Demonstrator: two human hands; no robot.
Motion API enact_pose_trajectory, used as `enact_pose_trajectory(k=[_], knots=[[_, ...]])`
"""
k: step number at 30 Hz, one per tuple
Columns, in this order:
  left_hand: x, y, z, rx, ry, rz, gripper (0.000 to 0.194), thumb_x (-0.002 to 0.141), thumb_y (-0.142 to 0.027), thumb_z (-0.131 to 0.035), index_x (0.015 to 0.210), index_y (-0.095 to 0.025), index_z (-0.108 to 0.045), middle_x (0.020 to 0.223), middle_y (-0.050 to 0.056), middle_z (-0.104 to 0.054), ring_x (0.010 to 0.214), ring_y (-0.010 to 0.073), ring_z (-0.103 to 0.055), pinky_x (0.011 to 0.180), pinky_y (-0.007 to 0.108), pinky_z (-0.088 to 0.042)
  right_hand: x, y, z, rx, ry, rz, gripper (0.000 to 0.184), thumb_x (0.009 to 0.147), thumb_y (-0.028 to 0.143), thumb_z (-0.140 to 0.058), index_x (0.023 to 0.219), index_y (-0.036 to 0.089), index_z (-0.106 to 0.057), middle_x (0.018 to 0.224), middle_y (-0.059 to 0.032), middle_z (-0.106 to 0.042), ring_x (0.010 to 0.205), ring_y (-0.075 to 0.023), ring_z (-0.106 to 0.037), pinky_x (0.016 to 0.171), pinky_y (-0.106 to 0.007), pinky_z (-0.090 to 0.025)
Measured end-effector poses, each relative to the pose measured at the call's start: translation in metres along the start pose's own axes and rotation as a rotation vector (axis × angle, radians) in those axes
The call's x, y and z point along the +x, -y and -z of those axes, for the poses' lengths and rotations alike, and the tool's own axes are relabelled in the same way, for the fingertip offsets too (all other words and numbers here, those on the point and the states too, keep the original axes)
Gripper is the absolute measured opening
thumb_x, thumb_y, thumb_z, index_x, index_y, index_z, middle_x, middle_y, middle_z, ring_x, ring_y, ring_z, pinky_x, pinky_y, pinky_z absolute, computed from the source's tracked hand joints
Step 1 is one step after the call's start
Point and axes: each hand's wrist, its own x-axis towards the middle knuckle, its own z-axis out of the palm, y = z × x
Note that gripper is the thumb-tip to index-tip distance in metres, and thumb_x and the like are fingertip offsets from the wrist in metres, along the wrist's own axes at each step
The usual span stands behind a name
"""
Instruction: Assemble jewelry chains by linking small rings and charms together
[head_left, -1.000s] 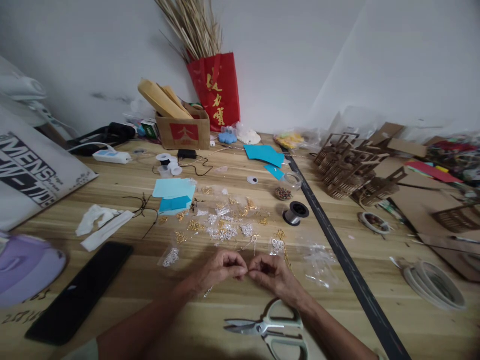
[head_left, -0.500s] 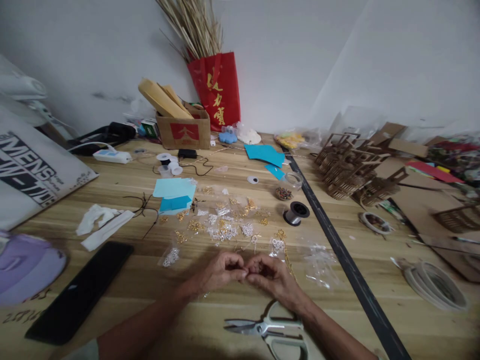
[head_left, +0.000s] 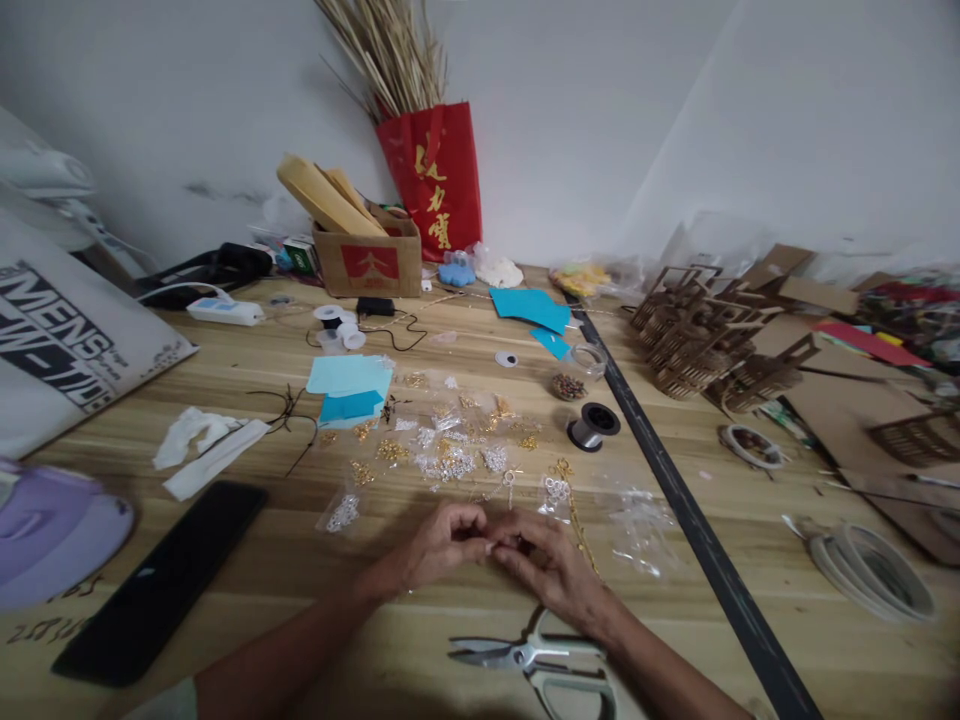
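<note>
My left hand (head_left: 444, 545) and my right hand (head_left: 546, 560) meet at the fingertips above the wooden table, thumbs and fingers pinched together. Whatever they hold is too small or too hidden to make out. Just beyond them lie a silver chain (head_left: 491, 490) and small bags of silver beads (head_left: 454, 463) and gold findings (head_left: 391, 452). A gold chain (head_left: 576, 510) runs along the far side of my right hand, near a small bag of silver rings (head_left: 556, 490). Scissors (head_left: 525, 655) lie on the table below my right wrist.
A spool of wire (head_left: 592, 428) stands right of the bags, with clear plastic bags (head_left: 639, 530) nearer. Left are a black tray-like slab (head_left: 161, 585), white tissue (head_left: 214, 470) and blue cards (head_left: 349, 378). Small woven baskets (head_left: 682, 345) crowd the right beyond a dark strip (head_left: 675, 480).
My right hand's fingers have shifted slightly left, over the left fingertips. Both hands stay pinched together in nearly the same place; the things on the table have not moved.
</note>
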Motion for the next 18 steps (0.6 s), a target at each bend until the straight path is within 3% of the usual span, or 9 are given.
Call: enact_pose_trajectory(k=[7, 18], knots=[[0.000, -0.004, 0.000, 0.012, -0.012, 0.027, 0.029, 0.075, -0.040, -0.064, 0.065, -0.015, -0.051, 0.064, -0.003, -0.047, 0.063, 0.0114, -0.042, 0.059, 0.022, -0.032, -0.001, -0.001, -0.001, -0.032, 0.004, 0.010, 0.012, 0.094, 0.024, -0.053, 0.095, 0.020, -0.064, 0.086, -0.0031, -0.066, 0.080, -0.0158, -0.060, 0.072, -0.026, -0.046], [0.001, 0.007, -0.004, 0.013, -0.042, 0.022, 0.030, 0.074, -0.039, -0.067, 0.066, -0.015, -0.050, 0.062, -0.004, -0.043, 0.061, 0.0110, -0.041, 0.057, 0.023, -0.032, -0.003, -0.002, -0.003, -0.136, 0.005, 0.100, 0.016, 0.097, 0.022, -0.046, 0.099, 0.021, -0.061, 0.090, -0.0056, -0.067, 0.083, -0.0166, -0.062, 0.075, -0.027, -0.048]])
